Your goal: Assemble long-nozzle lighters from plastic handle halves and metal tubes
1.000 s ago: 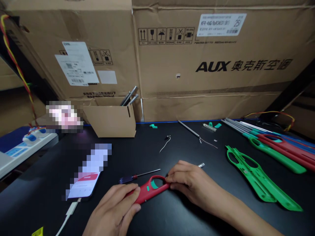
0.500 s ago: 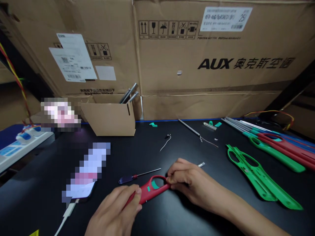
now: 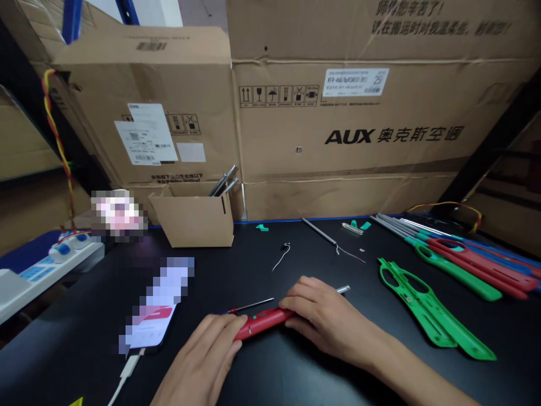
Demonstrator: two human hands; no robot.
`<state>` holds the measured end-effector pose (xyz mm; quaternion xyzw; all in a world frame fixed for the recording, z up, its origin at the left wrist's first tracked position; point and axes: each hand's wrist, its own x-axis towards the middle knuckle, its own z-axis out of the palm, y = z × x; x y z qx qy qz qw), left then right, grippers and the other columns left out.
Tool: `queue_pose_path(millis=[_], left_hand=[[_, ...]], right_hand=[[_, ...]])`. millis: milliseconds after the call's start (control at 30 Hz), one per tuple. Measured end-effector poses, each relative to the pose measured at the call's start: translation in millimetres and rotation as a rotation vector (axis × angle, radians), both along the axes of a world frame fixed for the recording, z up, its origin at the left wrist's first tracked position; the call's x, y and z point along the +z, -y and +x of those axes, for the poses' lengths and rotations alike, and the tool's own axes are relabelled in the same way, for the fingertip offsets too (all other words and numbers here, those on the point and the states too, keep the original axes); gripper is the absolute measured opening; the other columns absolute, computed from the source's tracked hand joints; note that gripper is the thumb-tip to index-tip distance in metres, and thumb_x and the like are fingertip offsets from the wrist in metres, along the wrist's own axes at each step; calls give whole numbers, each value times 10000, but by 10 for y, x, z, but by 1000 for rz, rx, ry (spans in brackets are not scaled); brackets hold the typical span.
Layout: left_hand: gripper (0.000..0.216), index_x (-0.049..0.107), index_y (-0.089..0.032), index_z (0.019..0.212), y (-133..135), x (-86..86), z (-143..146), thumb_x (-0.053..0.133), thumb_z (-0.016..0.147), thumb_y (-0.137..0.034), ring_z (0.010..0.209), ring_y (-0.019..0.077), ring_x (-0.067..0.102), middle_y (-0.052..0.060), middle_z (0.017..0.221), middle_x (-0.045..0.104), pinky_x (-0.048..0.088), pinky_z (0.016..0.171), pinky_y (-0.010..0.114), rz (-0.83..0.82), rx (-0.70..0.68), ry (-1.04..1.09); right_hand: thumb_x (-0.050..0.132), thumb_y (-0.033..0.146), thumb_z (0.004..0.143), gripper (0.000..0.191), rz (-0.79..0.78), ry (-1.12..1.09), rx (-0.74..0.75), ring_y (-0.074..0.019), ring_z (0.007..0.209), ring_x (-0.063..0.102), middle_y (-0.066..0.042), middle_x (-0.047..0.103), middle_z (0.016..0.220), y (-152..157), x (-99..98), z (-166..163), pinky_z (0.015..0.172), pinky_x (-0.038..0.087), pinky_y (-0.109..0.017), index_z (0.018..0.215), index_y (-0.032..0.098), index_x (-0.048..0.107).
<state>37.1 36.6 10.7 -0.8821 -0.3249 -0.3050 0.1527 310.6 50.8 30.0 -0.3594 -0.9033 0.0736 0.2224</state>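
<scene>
Both hands grip a red gas lighter (image 3: 265, 322), turned so its narrow edge faces up. My left hand (image 3: 205, 352) is wrapped round the handle end. Around the neck end close the fingers of my right hand (image 3: 320, 312), and the lighter's metal tube tip (image 3: 344, 289) pokes out beyond them. Just behind the lighter lies a screwdriver (image 3: 253, 305), its handle mostly covered by my left hand and the lighter. To the right rest opened green lighter shell halves (image 3: 431, 316).
Several lighters, among them a red one (image 3: 473, 262), lie at the right. A metal tube with wire (image 3: 319, 231), a thin white wire (image 3: 281, 258) and a teal plastic piece (image 3: 262, 228) lie farther back. A cardboard box (image 3: 196, 220) holds metal tubes. A charging phone (image 3: 156, 321) and power strip (image 3: 46, 276) are left.
The red lighter has been rolled from its flat side onto its edge, hiding the finger loop. The view has tilted up, showing more of the cardboard behind.
</scene>
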Motion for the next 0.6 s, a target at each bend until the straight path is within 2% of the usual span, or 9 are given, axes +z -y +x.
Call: queue_pose_path(millis=[167, 267, 333, 433, 600], left_hand=[[255, 578, -182, 1204, -24, 32, 21, 530, 973, -278, 861, 160, 732, 67, 987, 756, 593, 777, 215, -174, -57, 97], [271, 583, -202, 1203, -4, 20, 2, 592, 933, -220, 881, 167, 732, 62, 997, 754, 592, 824, 248, -250, -51, 149], [270, 600, -217, 1187, 13, 20, 4, 604, 918, -192, 860, 164, 738, 47, 980, 759, 598, 801, 241, -279, -46, 195], [254, 640, -250, 1159, 19, 37, 29, 629, 906, -232, 840, 151, 752, 12, 972, 775, 603, 753, 194, -356, -17, 250], [334, 663, -348, 1157, 19, 53, 37, 726, 831, -304, 881, 131, 764, -77, 1042, 785, 584, 797, 147, -422, 51, 378]], right_hand=[[505, 227, 994, 137, 121, 11, -65, -192, 771, 490, -44, 659, 878, -14, 51, -55, 699, 332, -337, 973, 169, 627], [472, 182, 997, 152, 142, -24, -56, -188, 755, 472, -37, 656, 859, -5, 42, -75, 692, 308, -339, 956, 166, 617], [447, 159, 1000, 171, 154, -46, -47, -188, 753, 464, -40, 655, 860, -1, 34, -78, 697, 307, -339, 963, 161, 614], [430, 168, 1012, 187, 166, -48, -62, -191, 752, 462, -42, 652, 859, -8, 35, -66, 690, 305, -336, 972, 163, 613], [450, 187, 1010, 160, 136, -29, -118, -198, 774, 486, -44, 654, 878, -18, 95, 23, 694, 317, -335, 986, 186, 608]])
